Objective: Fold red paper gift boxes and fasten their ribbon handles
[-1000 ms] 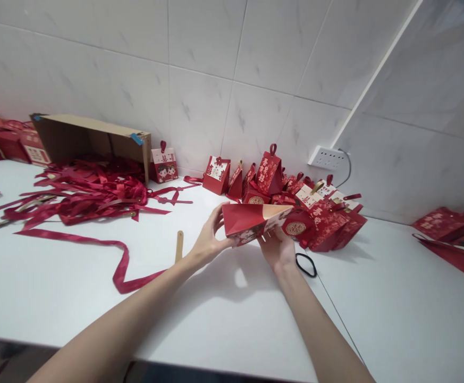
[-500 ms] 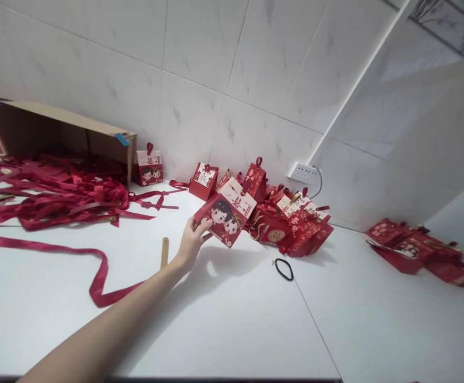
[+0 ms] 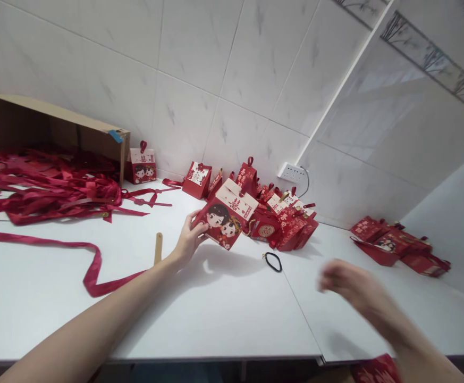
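My left hand (image 3: 190,239) grips the lower left side of a red and cream gift box (image 3: 226,218), printed with two cartoon figures, and holds it tilted above the white tabletop. Its thumb lies on the front; the other fingers are mostly hidden behind. Over the right part of the table, my right hand (image 3: 341,279) is smeared by motion and touches no box. Between the two hands lies a black looped band (image 3: 273,261). Behind the held box stands a cluster of red gift boxes (image 3: 293,229) with ribbon loops.
An open cardboard box (image 3: 56,109) spills red ribbons (image 3: 64,186) at the left. One long ribbon (image 3: 92,266) and a tan strip (image 3: 158,247) lie near my left forearm. More red boxes (image 3: 399,244) lie at the right wall. A white power strip (image 3: 293,173) sits behind the cluster.
My right hand has come into view from the lower right. My left hand still holds the gift box, in nearly the same pose. The whole view has shifted slightly.
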{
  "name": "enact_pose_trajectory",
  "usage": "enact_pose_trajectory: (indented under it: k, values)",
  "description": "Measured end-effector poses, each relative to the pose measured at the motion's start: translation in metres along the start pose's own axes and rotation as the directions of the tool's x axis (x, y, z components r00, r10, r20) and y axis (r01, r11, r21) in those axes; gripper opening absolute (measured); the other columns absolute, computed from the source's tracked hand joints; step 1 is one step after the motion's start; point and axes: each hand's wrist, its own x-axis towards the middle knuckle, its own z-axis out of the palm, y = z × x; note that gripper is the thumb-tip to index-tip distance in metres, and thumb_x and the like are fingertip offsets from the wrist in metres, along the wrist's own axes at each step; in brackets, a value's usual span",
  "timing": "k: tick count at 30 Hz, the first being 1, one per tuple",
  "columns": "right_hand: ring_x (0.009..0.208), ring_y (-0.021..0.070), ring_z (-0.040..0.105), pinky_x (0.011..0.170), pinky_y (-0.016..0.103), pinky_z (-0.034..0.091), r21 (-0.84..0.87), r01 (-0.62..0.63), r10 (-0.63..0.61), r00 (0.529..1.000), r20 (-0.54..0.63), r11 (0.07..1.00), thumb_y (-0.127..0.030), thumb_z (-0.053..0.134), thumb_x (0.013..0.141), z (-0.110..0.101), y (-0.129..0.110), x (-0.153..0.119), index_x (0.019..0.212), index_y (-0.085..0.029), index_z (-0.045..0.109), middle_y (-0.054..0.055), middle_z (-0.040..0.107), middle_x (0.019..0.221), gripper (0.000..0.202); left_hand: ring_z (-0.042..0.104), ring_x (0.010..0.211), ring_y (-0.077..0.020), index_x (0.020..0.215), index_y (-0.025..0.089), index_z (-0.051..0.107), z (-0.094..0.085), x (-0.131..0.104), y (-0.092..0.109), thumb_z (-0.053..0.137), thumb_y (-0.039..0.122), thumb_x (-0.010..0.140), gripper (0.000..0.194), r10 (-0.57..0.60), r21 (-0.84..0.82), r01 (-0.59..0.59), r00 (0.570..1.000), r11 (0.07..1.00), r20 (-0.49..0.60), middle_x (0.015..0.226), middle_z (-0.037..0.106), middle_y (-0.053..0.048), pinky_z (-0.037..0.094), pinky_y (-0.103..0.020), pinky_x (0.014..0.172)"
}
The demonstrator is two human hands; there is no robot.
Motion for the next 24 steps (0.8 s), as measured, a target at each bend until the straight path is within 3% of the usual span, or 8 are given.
enact_pose_trajectory:
  k: [1,4,6,8,12,14,19,24]
  values:
    - [0.077,0.0270,0.065,0.067,0.043,0.055,0.045,-0.051,0.048,0.997,0.067,0.998,-0.060,0.068,0.066,0.025,0.003,0.017,0.086,-0.017,0.067,0.012,0.067,0.082,0.047,0.061,0.079,-0.0159,0.106,0.022,0.045,0.000,-0.001,-0.001,0.069,0.026,0.056,0.055,-0.013,0.003,0.013,1.000,1.000,0.010,0.095,0.061,-0.001,0.050,-0.029,0.067]
    - [0.101,0.0278,0.062,0.080,0.043,0.053,0.141,-0.060,0.048,0.995,0.086,0.988,-0.053,0.077,0.055,0.107,0.007,0.065,0.111,-0.022,0.058,0.013,0.062,0.112,0.067,0.060,0.073,-0.0143,0.104,0.023,0.041,0.002,-0.003,-0.002,0.066,0.022,0.053,0.056,-0.051,-0.018,0.051,0.999,0.999,0.002,0.087,0.062,0.002,0.049,-0.028,0.066]
    - [0.109,0.0279,0.058,0.083,0.044,0.052,0.259,-0.035,0.005,0.993,0.114,0.965,-0.057,0.073,0.058,0.150,0.006,0.090,0.118,-0.023,0.052,0.015,0.057,0.123,0.071,0.060,0.073,-0.0131,0.100,0.023,0.039,0.003,-0.003,-0.001,0.063,0.019,0.052,0.054,-0.062,-0.030,0.062,0.998,0.998,-0.005,0.087,0.061,0.003,0.048,-0.027,0.068]
    - [0.111,0.0277,0.058,0.088,0.044,0.050,0.364,0.034,-0.068,0.994,0.082,0.931,-0.059,0.068,0.062,0.178,0.005,0.108,0.115,-0.022,0.052,0.014,0.058,0.123,0.067,0.060,0.076,-0.0135,0.097,0.023,0.038,0.004,-0.003,0.001,0.061,0.018,0.052,0.051,-0.070,0.003,0.070,0.998,0.998,-0.008,0.087,0.060,0.003,0.048,-0.029,0.072]
    - [0.102,0.0273,0.062,0.093,0.044,0.047,0.438,0.152,-0.133,0.988,-0.074,0.886,-0.059,0.064,0.065,0.192,0.012,0.123,0.105,-0.019,0.057,0.012,0.067,0.109,0.056,0.059,0.092,-0.0200,0.098,0.020,0.041,0.001,-0.001,0.007,0.067,0.024,0.058,0.048,-0.065,0.330,0.078,0.997,0.941,-0.050,0.097,0.059,-0.004,0.047,-0.036,0.085]
    - [0.099,0.0266,0.064,0.091,0.043,0.049,0.387,0.184,-0.194,0.981,-0.014,0.903,-0.052,0.067,0.067,0.189,0.021,0.121,0.106,-0.019,0.057,0.010,0.068,0.107,0.052,0.058,0.100,-0.0229,0.102,0.019,0.043,-0.002,0.000,0.009,0.068,0.030,0.063,0.048,-0.034,0.438,0.052,0.998,0.897,-0.048,0.105,0.059,-0.008,0.045,-0.038,0.090]
    - [0.103,0.0245,0.062,0.093,0.041,0.047,0.232,0.235,-0.292,0.922,0.256,0.944,-0.039,0.072,0.068,0.186,0.041,0.110,0.112,-0.020,0.055,0.008,0.066,0.113,0.051,0.061,0.101,-0.0237,0.108,0.016,0.051,-0.005,0.003,0.008,0.062,0.039,0.074,0.042,0.044,0.498,-0.077,0.996,0.864,0.078,0.111,0.064,-0.010,0.046,-0.039,0.092]
    - [0.105,0.0245,0.061,0.093,0.041,0.047,0.182,0.204,-0.253,0.915,0.314,0.962,-0.040,0.072,0.069,0.187,0.039,0.107,0.116,-0.020,0.053,0.008,0.065,0.116,0.054,0.064,0.095,-0.0251,0.101,0.015,0.062,-0.008,0.006,0.008,0.066,0.042,0.071,0.040,0.068,0.548,-0.099,0.995,0.830,0.078,0.104,0.069,-0.010,0.048,-0.037,0.087]
